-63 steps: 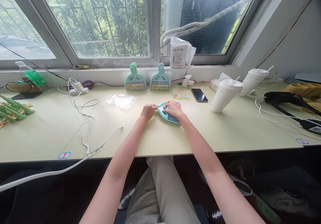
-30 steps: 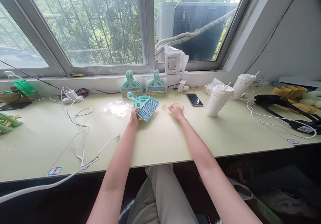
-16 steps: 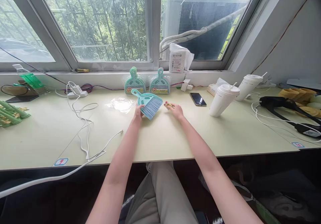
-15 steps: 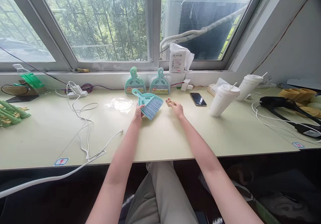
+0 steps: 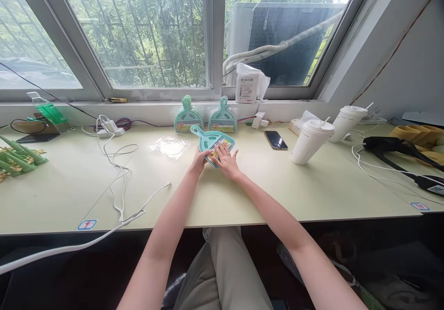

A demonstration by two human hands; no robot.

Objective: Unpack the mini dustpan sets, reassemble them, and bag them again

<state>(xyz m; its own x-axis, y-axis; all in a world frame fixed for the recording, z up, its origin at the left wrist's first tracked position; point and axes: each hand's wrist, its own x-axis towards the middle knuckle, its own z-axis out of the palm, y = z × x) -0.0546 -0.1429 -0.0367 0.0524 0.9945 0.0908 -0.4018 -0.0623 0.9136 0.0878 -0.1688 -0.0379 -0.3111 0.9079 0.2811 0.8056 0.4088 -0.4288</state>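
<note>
1. The left hand [image 5: 199,160] gripped the teal dustpan [image 5: 206,136] at its side, thumb on the front face; its other fingers were largely hidden.
2. The dustpan was tilted, handle toward the table's [image 5: 215,203] rear-left corner, between the front and rear edges.
3. The right hand [image 5: 227,163] lay with fingers spread over the printed card [image 5: 227,144], which covered part of the brush [image 5: 220,139] bristles.
4. The clear wrapper [image 5: 169,147] lay left of the dustpan.
5. Two wrapped dustpan sets [image 5: 223,115] stood along the rear edge.
6. The phone [image 5: 276,140] lay right of the hands, near the rear edge.
</note>
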